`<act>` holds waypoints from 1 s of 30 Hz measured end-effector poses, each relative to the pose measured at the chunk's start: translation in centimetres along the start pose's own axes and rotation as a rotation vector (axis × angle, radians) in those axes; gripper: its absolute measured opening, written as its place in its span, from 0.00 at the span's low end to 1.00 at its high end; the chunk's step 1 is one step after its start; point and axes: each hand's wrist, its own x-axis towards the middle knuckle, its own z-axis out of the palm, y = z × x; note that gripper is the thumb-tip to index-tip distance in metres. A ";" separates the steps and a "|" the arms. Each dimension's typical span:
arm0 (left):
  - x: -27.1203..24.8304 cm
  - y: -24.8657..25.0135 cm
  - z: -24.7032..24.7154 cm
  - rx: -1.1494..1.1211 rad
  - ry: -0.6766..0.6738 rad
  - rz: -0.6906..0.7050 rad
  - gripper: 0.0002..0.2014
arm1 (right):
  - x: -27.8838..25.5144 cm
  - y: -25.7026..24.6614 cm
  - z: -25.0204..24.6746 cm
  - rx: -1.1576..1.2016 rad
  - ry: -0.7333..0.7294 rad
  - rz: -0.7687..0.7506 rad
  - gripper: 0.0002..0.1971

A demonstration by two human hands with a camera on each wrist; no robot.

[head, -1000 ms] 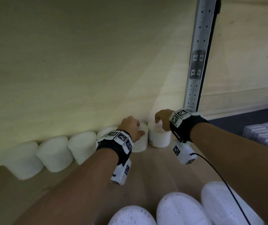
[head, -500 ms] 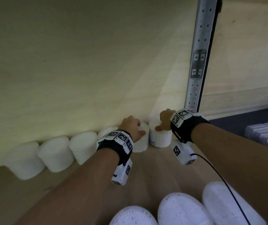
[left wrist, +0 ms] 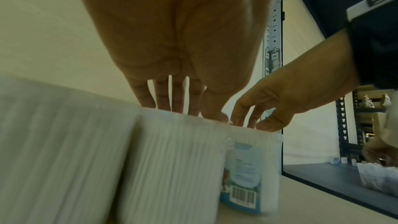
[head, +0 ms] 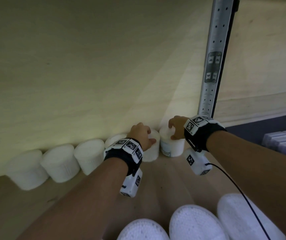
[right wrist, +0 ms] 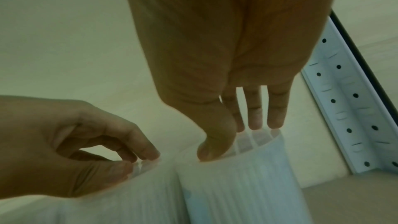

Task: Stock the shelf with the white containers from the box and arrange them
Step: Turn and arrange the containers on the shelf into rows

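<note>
A row of white ribbed containers stands against the shelf's back wall. My left hand (head: 150,135) grips the top of the second container from the right (head: 151,151), thumb at the front rim and fingers over the lid. My right hand (head: 171,131) grips the top of the rightmost container (head: 173,148), which carries a blue label. In the left wrist view, the left hand (left wrist: 185,111) sits on its container (left wrist: 172,159), beside the labelled one (left wrist: 247,168). The right wrist view shows the right hand (right wrist: 234,140) with its thumb and fingers on the rim of its container (right wrist: 237,190).
More white containers (head: 59,163) fill the row to the left. Three others (head: 195,224) stand near the shelf's front edge. A perforated metal upright (head: 211,66) rises just right of the row. Pale boxes (head: 284,144) lie on the dark floor at the far right.
My right hand has shifted its hold on the rightmost container's lid, with the thumb now at the front rim. The left hand has barely moved.
</note>
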 end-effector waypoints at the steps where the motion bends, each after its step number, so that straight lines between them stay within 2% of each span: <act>1: 0.0 0.0 0.0 0.000 0.002 -0.001 0.23 | 0.0 0.1 0.0 0.014 -0.013 -0.010 0.28; 10: 0.0 0.2 0.0 0.002 0.007 0.001 0.23 | -1.2 0.0 -0.3 0.106 -0.023 -0.096 0.25; 14: 0.0 0.0 0.0 -0.012 0.004 -0.004 0.23 | -0.7 0.1 -0.1 0.123 0.101 -0.040 0.20; 15: 0.0 0.0 0.0 -0.013 0.005 -0.004 0.23 | -0.5 0.1 0.0 0.101 0.118 -0.015 0.22; 18: 0.0 0.0 0.0 -0.018 0.007 -0.003 0.23 | -0.2 0.0 0.6 0.023 0.054 0.046 0.31; 21: -0.1 0.1 0.0 -0.016 0.007 -0.005 0.23 | 0.1 -0.2 0.9 -0.003 0.026 0.043 0.35; 24: -0.1 0.0 0.1 -0.025 0.012 -0.009 0.23 | 0.0 -0.2 0.6 0.010 0.017 0.029 0.35; 30: -0.1 0.0 0.1 -0.028 0.021 -0.007 0.22 | -0.4 -0.1 0.0 -0.017 -0.007 -0.039 0.29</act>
